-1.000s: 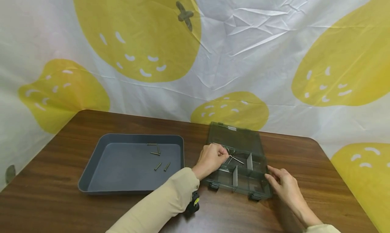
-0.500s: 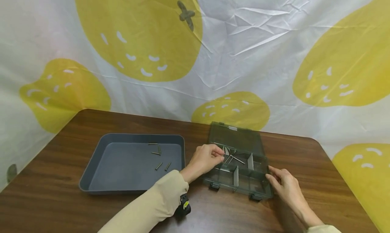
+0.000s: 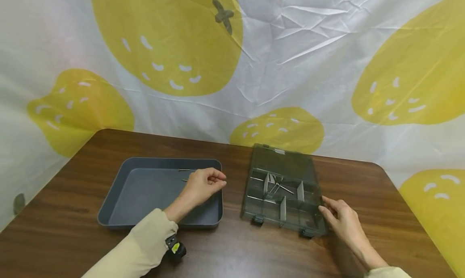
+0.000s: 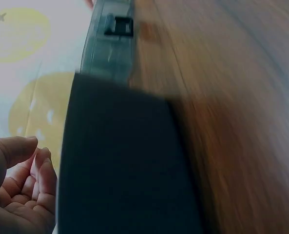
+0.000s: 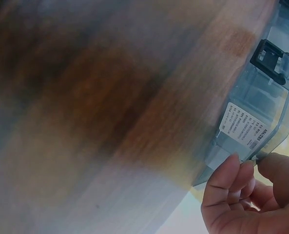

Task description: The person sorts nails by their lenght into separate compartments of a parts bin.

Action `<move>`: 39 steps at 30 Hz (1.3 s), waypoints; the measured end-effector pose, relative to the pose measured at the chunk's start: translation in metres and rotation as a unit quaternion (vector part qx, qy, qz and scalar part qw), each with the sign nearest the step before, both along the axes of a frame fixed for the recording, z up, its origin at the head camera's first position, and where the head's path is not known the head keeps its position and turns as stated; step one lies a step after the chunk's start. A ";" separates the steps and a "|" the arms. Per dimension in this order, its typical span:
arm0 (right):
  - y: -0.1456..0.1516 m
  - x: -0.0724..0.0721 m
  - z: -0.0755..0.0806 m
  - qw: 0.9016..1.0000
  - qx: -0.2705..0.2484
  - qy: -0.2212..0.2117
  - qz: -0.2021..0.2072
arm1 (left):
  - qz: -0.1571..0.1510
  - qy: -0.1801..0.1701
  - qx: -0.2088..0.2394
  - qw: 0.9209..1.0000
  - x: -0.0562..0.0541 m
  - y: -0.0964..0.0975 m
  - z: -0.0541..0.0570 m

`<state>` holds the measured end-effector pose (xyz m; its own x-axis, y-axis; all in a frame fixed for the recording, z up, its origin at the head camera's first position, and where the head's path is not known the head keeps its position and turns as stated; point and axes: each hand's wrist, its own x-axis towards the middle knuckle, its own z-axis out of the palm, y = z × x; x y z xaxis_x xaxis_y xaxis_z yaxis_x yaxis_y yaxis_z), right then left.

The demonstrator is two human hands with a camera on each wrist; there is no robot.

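Note:
My left hand [image 3: 201, 187] is over the right side of a grey-blue tray [image 3: 145, 201], its fingers loosely bent with nothing between them. Thin metal screws [image 3: 184, 170] lie in the tray, partly hidden by that hand. To the right stands a clear smoky-green compartment box [image 3: 267, 207], its lid [image 3: 283, 159] laid back. Several long silver pieces, like screws or nails [image 3: 285, 189], lie crossed in its back middle compartment. My right hand [image 3: 345, 221] grips the box's right edge; in the right wrist view its thumb and fingers [image 5: 224, 173] meet at the corner.
A brown wooden table [image 3: 225, 253] bears both tray and box. Behind it hangs a white cloth [image 3: 301, 80] with yellow lemons. Black latches [image 3: 257, 220] stick out from the box's front, and a printed label [image 5: 242, 125] is on its side.
My left hand has withdrawn from the box's silver pieces and moved left over the tray, covering some screws there. The right hand stays at the box's edge.

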<state>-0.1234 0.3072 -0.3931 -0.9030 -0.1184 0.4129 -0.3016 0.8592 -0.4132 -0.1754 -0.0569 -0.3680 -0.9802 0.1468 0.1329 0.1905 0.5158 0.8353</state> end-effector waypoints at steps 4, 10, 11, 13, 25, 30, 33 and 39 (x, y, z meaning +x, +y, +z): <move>0.001 -0.001 0.000 1.000 0.001 0.002 0.001 | 0.025 0.002 -0.009 1.000 0.004 -0.020 -0.002; 0.000 -0.001 -0.001 1.000 0.002 0.002 -0.004 | 0.036 -0.001 -0.029 0.999 0.009 -0.040 -0.008; 0.000 -0.001 -0.001 1.000 0.003 0.002 -0.004 | 0.037 -0.003 -0.033 0.999 0.010 -0.043 -0.010; -0.001 -0.001 -0.002 1.000 0.003 0.002 -0.003 | 0.041 -0.008 -0.041 0.998 0.012 -0.048 -0.012; -0.001 -0.001 0.000 1.000 0.005 0.007 -0.003 | 0.040 -0.011 -0.078 0.996 0.019 -0.057 -0.019; -0.003 -0.002 -0.002 1.000 0.004 -0.004 -0.005 | 0.044 -0.011 -0.089 0.995 0.018 -0.056 -0.021; -0.004 -0.002 -0.002 1.000 0.005 -0.007 -0.006 | 0.051 -0.014 -0.091 0.994 0.018 -0.060 -0.021; -0.004 -0.001 0.000 1.000 0.005 -0.006 -0.003 | 0.064 -0.012 -0.107 0.992 0.020 -0.072 -0.020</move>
